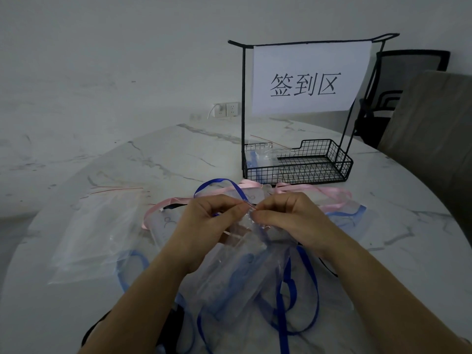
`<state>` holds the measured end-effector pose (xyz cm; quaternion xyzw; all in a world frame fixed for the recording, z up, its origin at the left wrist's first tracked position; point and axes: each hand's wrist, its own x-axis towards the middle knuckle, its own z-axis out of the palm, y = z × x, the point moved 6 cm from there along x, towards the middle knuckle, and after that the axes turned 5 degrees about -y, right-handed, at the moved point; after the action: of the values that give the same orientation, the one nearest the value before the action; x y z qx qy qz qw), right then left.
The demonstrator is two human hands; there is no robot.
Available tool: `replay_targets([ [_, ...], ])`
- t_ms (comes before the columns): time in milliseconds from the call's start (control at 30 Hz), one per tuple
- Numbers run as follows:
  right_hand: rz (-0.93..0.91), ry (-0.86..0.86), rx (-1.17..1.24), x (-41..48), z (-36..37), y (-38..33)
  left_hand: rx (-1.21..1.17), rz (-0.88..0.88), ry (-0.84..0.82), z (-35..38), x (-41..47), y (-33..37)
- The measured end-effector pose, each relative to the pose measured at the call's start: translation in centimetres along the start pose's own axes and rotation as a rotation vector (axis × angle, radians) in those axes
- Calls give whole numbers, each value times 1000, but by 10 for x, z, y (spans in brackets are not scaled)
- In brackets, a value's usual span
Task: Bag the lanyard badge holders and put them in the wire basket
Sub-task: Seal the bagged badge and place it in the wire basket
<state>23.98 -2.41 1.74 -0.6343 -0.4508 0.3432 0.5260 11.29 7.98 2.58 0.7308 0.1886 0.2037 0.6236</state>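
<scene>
A: Hands?
B: Left hand [204,221] and right hand [288,215], fingers [265,215] pinch the bag [265,254] mouth, just in front of the wire basket [339,159]. Badge holder [227,287] inside.
A: Risk?
B: Blue ribbon [238,194] runs by the seal; if trapped, zip won't close.

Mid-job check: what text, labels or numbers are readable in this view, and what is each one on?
"签到区": black print on the white paper sheet hanging from the top bar of the wire basket.
Blue marks on the badge holders: too blurred to tell whether they are text.
On the clear bag pinched by the left hand and right hand: no print visible.
On the wall sockets: nothing legible.
</scene>
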Motion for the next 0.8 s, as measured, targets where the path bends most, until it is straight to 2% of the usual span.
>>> replay_targets([
  [200,-36,-7,-39,1,1,-1,11,5,0,-1,0,-2],
  [333,4,21,-31,0,-4,1,-47,-4,8,-3,0,-3],
  [467,21,22,-136,1,-2,3,-50,-16,-2,-4,1,-6],
  [800,52,24,-148,1,-4,6,-89,-32,35,-8,2,-7],
])
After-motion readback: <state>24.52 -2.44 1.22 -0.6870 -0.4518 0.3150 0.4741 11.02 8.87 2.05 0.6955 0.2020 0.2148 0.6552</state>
